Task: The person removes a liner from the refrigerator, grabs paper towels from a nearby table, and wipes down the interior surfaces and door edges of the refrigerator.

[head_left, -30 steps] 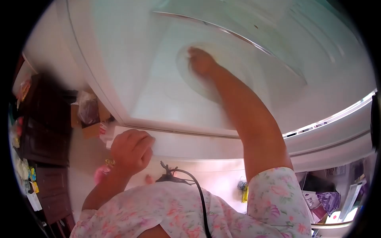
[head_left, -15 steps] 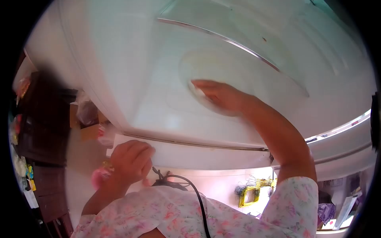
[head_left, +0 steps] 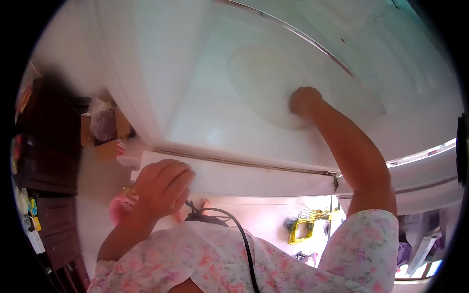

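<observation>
My right hand (head_left: pixel 306 101) reaches into a white cabinet like the inside of a fridge and is closed against its pale floor (head_left: pixel 210 117). Motion smears it a little, and whatever lies under the fingers is hidden. Around and left of it is a faint oval mark (head_left: pixel 259 73) on that floor. My left hand (head_left: pixel 164 185) is closed over the white front panel (head_left: pixel 244 177), fingers curled at its left end.
Farther in runs a shelf edge with shiny trim (head_left: pixel 303 35). On the left are a cardboard box (head_left: pixel 123 122) with a plastic bag (head_left: pixel 102 122) and a dark wooden cabinet (head_left: pixel 49 146). A yellow frame (head_left: pixel 300 232) is on the floor below. A black cable (head_left: pixel 242 234) crosses my front.
My right hand has slid to the right across the pale floor; the whitish thing seen under its fingers before is now out of sight. My left hand stays on the panel. The view has shifted slightly.
</observation>
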{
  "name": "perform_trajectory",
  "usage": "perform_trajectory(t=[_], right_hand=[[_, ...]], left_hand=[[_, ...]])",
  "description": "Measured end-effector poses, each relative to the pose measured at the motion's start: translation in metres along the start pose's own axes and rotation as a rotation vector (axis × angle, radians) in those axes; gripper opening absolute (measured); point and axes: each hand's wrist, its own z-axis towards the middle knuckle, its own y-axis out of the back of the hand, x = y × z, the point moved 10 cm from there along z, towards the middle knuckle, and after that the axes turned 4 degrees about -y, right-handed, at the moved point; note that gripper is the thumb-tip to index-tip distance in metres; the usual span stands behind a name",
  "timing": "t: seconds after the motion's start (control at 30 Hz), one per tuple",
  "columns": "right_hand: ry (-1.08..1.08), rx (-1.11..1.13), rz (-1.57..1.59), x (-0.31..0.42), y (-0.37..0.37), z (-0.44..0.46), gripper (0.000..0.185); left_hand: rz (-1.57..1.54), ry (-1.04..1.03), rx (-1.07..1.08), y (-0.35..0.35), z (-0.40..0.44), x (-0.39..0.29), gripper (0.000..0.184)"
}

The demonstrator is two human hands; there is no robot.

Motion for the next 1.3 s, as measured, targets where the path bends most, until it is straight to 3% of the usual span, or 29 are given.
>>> perform_trajectory(t=[0.03, 0.07, 0.13, 0.2, 0.23, 0.3, 0.33, 0.4, 0.43, 0.5, 0.53, 0.6, 0.63, 0.7, 0.83, 0.9, 1.03, 1.07, 1.13, 1.3], right_hand=[[0.197, 0.180, -0.171, 0.025, -0.008, -0.019, 0.021], [0.193, 0.187, -0.176, 0.034, 0.005, -0.032, 0.021], [0.267, 0.139, 0.151, 0.069, 0.045, -0.047, 0.015], [0.676, 0.288, -0.291, 0.107, 0.040, -0.045, 0.021], [0.672, 0.278, -0.289, 0.107, 0.037, -0.039, 0.021], [0.205, -0.031, 1.246, 0.065, 0.077, 0.001, 0.022], [0.211, -0.037, 1.255, 0.065, 0.075, 0.010, 0.022], [0.155, -0.210, 2.108, 0.039, 0.085, 0.037, 0.024], [0.161, -0.210, 2.128, 0.034, 0.088, 0.051, 0.024], [-0.071, -0.530, 1.761, -0.003, 0.094, 0.065, 0.023], [-0.075, -0.527, 1.777, 0.005, 0.081, 0.070, 0.023], [0.194, -0.895, 1.284, 0.044, 0.107, 0.052, 0.018], [0.192, -0.883, 1.289, 0.043, 0.108, 0.039, 0.018], [0.473, -0.693, 0.926, 0.070, 0.115, 0.005, 0.018], [0.534, -0.622, 0.929, 0.067, 0.101, -0.047, 0.019], [0.366, 0.006, 0.885, 0.057, 0.051, -0.046, 0.018], [-0.065, -0.322, 1.016, -0.057, 0.018, -0.034, 0.019], [-0.063, -0.321, 0.993, -0.050, 0.015, -0.030, 0.019], [-0.041, -0.303, 0.215, -0.030, -0.009, -0.036, 0.020], [-0.154, -0.180, 0.408, 0.010, 0.016, -0.068, 0.023]], left_hand=[[-0.007, 0.004, -0.009, 0.001, -0.001, 0.002, 0.022], [-0.010, 0.002, -0.011, 0.002, -0.002, 0.004, 0.022], [-0.015, 0.002, -0.018, 0.004, -0.002, 0.007, 0.021], [-0.015, 0.004, -0.015, 0.003, 0.000, 0.005, 0.022], [-0.008, -0.003, -0.015, 0.003, 0.001, 0.004, 0.022], [-0.019, 0.006, -0.008, 0.003, 0.000, 0.004, 0.021], [-0.011, 0.000, -0.001, 0.001, -0.001, 0.003, 0.021], [0.026, -0.024, 0.004, 0.000, -0.003, 0.005, 0.026], [0.033, -0.032, 0.020, -0.002, -0.002, 0.004, 0.026], [0.046, -0.029, 0.047, -0.007, 0.001, 0.003, 0.025], [0.047, -0.037, 0.062, -0.011, 0.003, -0.003, 0.025], [0.044, -0.021, 0.025, -0.010, 0.004, -0.003, 0.024], [0.037, -0.015, 0.033, -0.011, 0.004, -0.004, 0.024], [0.084, -0.006, 0.020, -0.012, 0.008, -0.007, 0.024], [0.062, -0.016, -0.007, -0.004, 0.006, 0.000, 0.023], [0.041, -0.018, -0.012, -0.002, 0.004, 0.001, 0.023], [0.031, -0.005, -0.050, 0.001, -0.002, 0.006, 0.024], [0.020, -0.003, -0.055, 0.010, -0.010, 0.017, 0.024], [0.021, -0.005, -0.045, 0.009, -0.005, 0.012, 0.024], [0.015, -0.016, -0.047, 0.004, 0.001, -0.002, 0.023]])
